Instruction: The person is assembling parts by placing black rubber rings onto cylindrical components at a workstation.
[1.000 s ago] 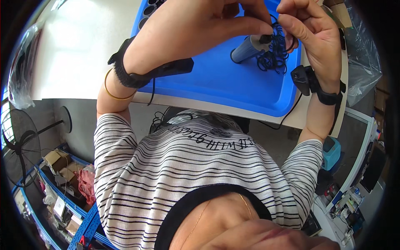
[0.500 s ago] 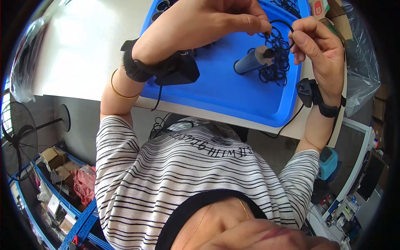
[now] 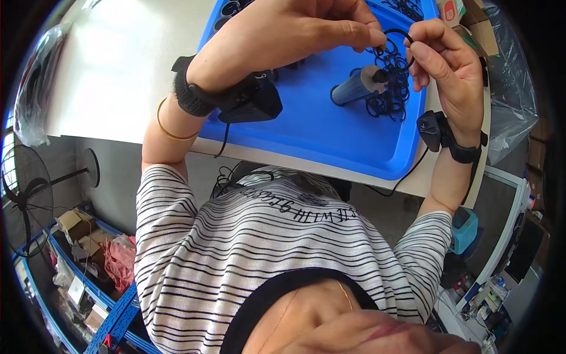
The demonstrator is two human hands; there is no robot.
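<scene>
Between my two hands hangs a thin black ring (image 3: 400, 31), open to view along its upper arc. My left hand (image 3: 330, 26) pinches its left side between thumb and fingers. On its right side, my right hand (image 3: 445, 62) grips it with thumb and forefinger. Just below stands a grey-blue cylinder (image 3: 355, 89) with a flat top and a dark piece on that top's right edge. Beside the cylinder lies a tangled pile of small black rings (image 3: 389, 107), in the blue tray (image 3: 318, 138). My left forearm covers part of the tray's far left.
Round black parts (image 3: 231, 8) sit at the tray's far left edge, and more dark pieces (image 3: 407, 8) at its far right. Cardboard boxes (image 3: 480, 32) and clear plastic sheeting (image 3: 513, 88) are right of the table (image 3: 112, 76). A fan (image 3: 26, 194) stands at left.
My right hand has shifted slightly left, nearer my left hand. The ring between them looks a little narrower. Cylinder and tray stay put.
</scene>
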